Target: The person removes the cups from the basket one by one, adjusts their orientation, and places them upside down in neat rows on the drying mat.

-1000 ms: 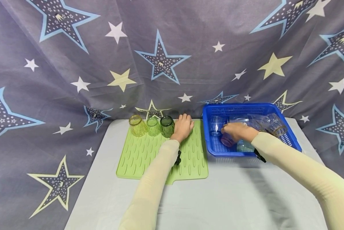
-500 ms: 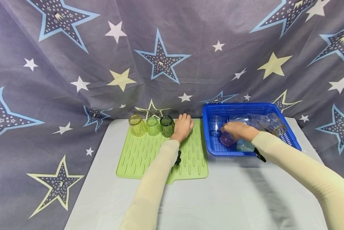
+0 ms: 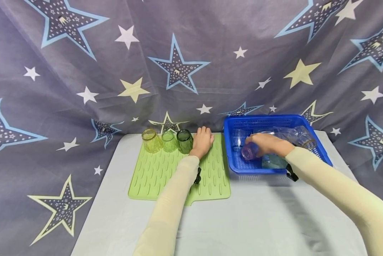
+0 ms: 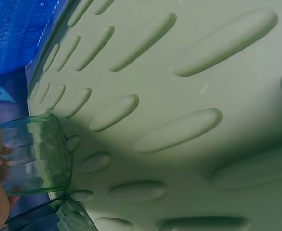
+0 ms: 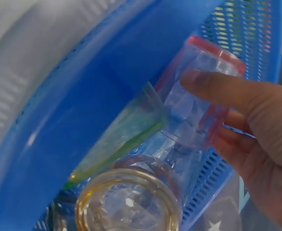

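On the green drying mat [image 3: 159,174], my left hand [image 3: 203,141] holds a pale blue-green glass [image 4: 37,154], its fingers showing through the side in the left wrist view. That glass is hidden behind the hand in the head view. A yellow glass [image 3: 152,141], a light green glass [image 3: 169,141] and a dark green glass [image 3: 184,141] stand in a row left of the hand. Inside the blue basket [image 3: 231,164], my right hand [image 3: 268,143] grips a pink-rimmed glass [image 5: 194,101], tilted, thumb on one side and fingers on the other.
Around the right hand, the basket holds a clear glass [image 3: 238,139], a pale teal glass [image 3: 271,161] and an amber-rimmed glass [image 5: 126,197], with more clear glasses at its right. Mat and basket sit side by side on a white table [image 3: 242,217] before a star-patterned curtain [image 3: 191,21].
My right hand has raised and tipped the pink-rimmed glass slightly within the basket, so more of it shows. My left hand stays in place on the mat.
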### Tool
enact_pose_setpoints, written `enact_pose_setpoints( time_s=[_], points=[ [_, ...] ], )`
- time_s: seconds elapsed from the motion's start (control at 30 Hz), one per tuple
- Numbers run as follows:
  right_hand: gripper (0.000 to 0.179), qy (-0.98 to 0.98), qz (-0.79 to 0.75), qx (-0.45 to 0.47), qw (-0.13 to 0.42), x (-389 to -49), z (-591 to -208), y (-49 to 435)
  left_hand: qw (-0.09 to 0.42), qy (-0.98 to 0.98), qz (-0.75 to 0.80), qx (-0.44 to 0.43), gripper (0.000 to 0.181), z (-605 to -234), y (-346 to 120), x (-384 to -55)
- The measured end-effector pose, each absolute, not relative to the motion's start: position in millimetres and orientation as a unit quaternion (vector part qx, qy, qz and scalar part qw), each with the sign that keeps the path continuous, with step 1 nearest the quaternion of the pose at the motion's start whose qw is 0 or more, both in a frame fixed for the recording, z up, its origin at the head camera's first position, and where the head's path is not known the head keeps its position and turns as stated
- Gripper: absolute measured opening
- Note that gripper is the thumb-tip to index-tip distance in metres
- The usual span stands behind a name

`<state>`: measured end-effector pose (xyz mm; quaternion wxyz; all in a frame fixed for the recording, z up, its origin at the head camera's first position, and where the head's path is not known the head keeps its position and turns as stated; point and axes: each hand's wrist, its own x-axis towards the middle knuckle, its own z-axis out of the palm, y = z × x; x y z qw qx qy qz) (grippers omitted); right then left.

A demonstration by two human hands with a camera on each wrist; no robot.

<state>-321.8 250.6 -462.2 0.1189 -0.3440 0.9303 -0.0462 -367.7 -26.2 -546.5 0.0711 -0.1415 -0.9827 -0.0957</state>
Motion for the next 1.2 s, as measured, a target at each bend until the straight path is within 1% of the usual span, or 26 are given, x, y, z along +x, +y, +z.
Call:
enact_pose_setpoints(
  time_s=[0.2,0.43,0.7,0.8,1.07,1.2],
  points=[
    [0.058,0.924,-0.178,-0.319,0.111,-319,-456,262,0.073,-0.985,-0.092,-0.127,0.031,-549,-27,-372],
    [0.057,0.922,-0.270,-0.269,0.076,-315,-454,275,0.059,-0.986,-0.095,-0.123,0.030,-546,-29,-373],
    [0.064,0.912,-0.347,-0.205,0.074,-306,-452,286,0.024,-0.986,-0.097,-0.132,0.045,-541,-34,-371],
    [0.065,0.907,-0.369,-0.192,0.072,-301,-451,290,0.017,-0.984,-0.113,-0.136,0.048,-540,-35,-371],
    [0.066,0.887,-0.421,-0.184,0.054,-289,-443,294,0.024,-0.976,-0.163,-0.141,0.050,-535,-38,-371],
    [0.067,0.875,-0.451,-0.169,0.052,-284,-436,293,0.043,-0.969,-0.186,-0.155,0.050,-530,-39,-370]
  ],
)
